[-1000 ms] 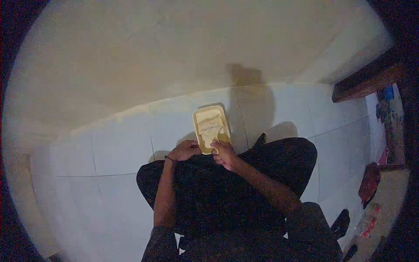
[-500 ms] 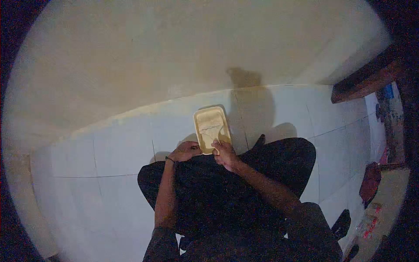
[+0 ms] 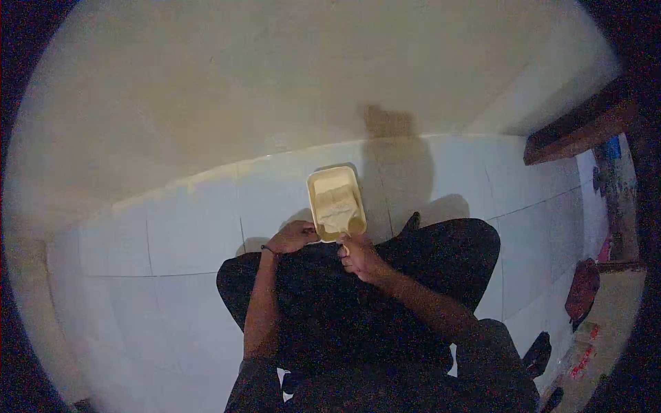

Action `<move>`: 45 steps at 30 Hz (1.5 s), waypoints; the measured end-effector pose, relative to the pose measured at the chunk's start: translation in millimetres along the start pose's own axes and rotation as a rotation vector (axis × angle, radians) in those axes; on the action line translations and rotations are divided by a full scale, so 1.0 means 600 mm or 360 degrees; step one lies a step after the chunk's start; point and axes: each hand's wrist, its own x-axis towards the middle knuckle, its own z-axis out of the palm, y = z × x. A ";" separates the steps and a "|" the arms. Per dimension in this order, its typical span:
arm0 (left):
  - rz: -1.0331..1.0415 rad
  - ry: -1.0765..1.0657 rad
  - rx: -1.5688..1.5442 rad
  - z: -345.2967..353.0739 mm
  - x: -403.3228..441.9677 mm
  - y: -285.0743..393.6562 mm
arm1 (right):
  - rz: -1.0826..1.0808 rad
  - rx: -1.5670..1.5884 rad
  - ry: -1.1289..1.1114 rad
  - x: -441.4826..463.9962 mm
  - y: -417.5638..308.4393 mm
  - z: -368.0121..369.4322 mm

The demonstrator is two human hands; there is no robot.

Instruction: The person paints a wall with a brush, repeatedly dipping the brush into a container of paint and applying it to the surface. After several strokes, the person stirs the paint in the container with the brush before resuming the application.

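A cream rectangular tray [image 3: 314,193] with a raised rim lies in front of my crossed legs. Inside it is a pale, flat tool [image 3: 336,206], wide at the far end and tapering toward me like a wide paintbrush; its exact kind is hard to make out. My right hand [image 3: 361,258] is closed around the narrow end of that tool, at the tray's near right corner. At the near left corner, my left hand [image 3: 292,237] has its fingers curled on the tray's rim. The fingertips are partly hidden.
Beyond the pale tiled floor [image 3: 186,234] rises a beige wall [image 3: 275,76]. A dark wooden piece [image 3: 582,131] juts out at the right, with a dark red item [image 3: 582,289] and a clear plastic packet with red print [image 3: 584,361] below it.
My right hand has shifted slightly toward me and to the right, drawing the pale tool lower in the tray. The left hand stays at the tray's rim.
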 end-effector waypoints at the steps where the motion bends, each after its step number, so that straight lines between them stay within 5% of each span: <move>1: -0.0013 -0.0024 0.0030 -0.002 0.000 0.004 | 0.0126 0.0047 -0.0050 -0.005 -0.002 -0.001; 5: -0.0068 -0.0090 -0.0072 -0.006 -0.009 0.027 | 0.0216 0.0489 -0.0214 0.010 0.006 -0.015; 7: -0.0070 -0.0075 0.0016 -0.005 -0.011 0.033 | 0.0202 0.0217 0.0045 0.001 -0.007 0.002; 17: 0.0227 0.0073 0.0198 0.017 -0.013 -0.001 | -0.0110 0.0009 -0.0030 0.028 0.006 -0.010; 23: 0.0019 -0.0033 -0.0289 0.022 -0.002 -0.028 | -0.0230 -0.0075 0.0029 0.039 0.006 -0.011; 37: 0.0056 0.0031 -0.0336 0.019 -0.001 -0.026 | -0.0313 -0.0181 -0.0030 0.007 0.000 0.000; 45: -0.0120 0.0056 -0.0225 0.016 0.005 -0.017 | 0.0055 0.0028 0.0019 -0.007 0.011 -0.013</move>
